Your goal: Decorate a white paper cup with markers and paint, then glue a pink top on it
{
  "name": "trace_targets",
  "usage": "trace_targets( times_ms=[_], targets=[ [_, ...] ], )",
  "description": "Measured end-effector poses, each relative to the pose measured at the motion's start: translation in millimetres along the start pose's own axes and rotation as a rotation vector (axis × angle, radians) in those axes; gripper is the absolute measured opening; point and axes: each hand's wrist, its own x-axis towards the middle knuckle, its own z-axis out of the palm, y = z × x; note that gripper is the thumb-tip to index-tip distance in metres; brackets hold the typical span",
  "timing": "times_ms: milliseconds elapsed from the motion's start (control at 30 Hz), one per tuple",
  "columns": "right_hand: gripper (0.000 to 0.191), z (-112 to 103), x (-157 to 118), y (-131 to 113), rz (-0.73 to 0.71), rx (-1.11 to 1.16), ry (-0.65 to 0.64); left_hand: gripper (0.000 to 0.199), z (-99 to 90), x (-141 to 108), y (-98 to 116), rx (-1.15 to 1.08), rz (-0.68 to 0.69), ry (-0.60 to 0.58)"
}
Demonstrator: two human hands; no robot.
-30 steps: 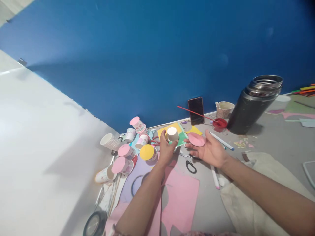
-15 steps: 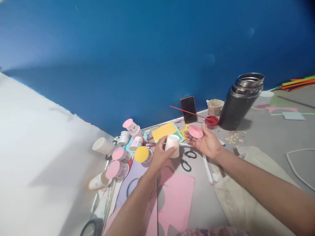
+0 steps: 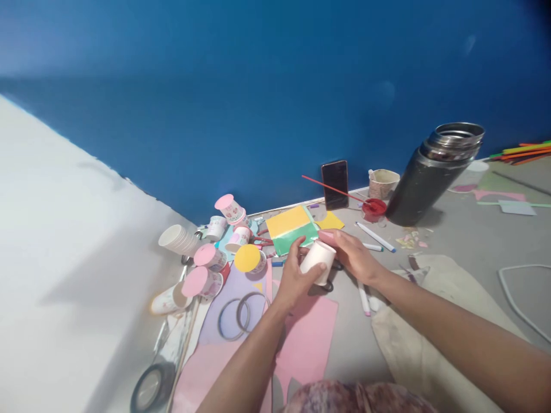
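Observation:
My left hand [image 3: 300, 272] is wrapped round a plain white paper cup [image 3: 317, 265], thumb across its side. The cup leans to the right, its narrower end up. My right hand [image 3: 356, 258] is closed on a pink paper circle [image 3: 328, 236], seen nearly edge-on just above the cup's upper end; whether they touch I cannot tell. Beneath the hands, black scissors [image 3: 329, 286] are mostly hidden. Left of them stand cups topped with paper circles, one with a yellow circle [image 3: 247, 258] and several with pink circles [image 3: 200, 281]. Below lies cut pink paper [image 3: 307, 332].
A dark open flask [image 3: 424, 183] stands at the right, beside a red paint pot [image 3: 374, 210] with a brush across it. A phone [image 3: 335, 184] leans on the blue wall. Stacked cups [image 3: 177, 240], two bangles [image 3: 248, 312], black tape [image 3: 148, 389], markers [image 3: 375, 236] and cream cloth [image 3: 413, 338] surround the hands.
My right hand has moved left and turned over, bringing the pink circle from the open palm to the cup. My left hand has shifted slightly right and tilted the cup.

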Motion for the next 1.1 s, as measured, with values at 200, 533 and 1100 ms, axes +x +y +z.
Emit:
trace_targets(
  times_ms=[200,533,1100],
  targets=[
    [0.06,0.9,-7.3,-13.6,-0.108,-0.261,-0.06,0.083,0.3,-0.2,-3.6,-0.051,-0.003,-0.001],
    [0.066,0.5,-14.2,-11.7,-0.218,-0.588,-0.138,0.079,1.4,-4.6,-0.9,-0.096,-0.002,0.007],
    [0.081,1.1,-13.8,-18.7,-0.114,-0.392,-0.103,0.091,-1.6,-0.5,-14.9,-0.503,-0.062,-0.071]
  ],
)
